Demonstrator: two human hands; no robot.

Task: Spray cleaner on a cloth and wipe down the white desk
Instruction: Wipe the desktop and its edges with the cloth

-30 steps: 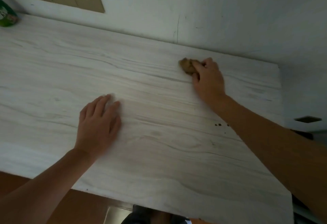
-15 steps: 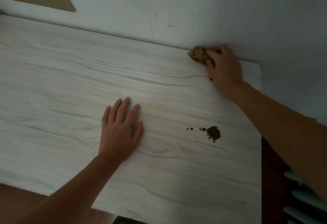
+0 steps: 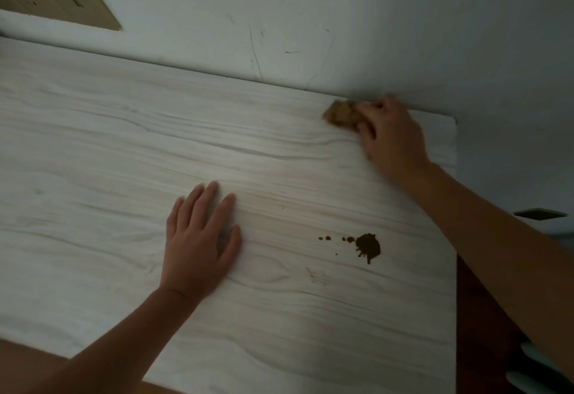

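The brown cloth is sitting bunched on the white desk at its far edge against the wall, and the right hand is curling its fingers over it, apparently gripping it, though blur is softening the view. At seven o'clock from it, the left hand is lying flat with fingers straight. A dark brown stain is showing at three o'clock from that hand.
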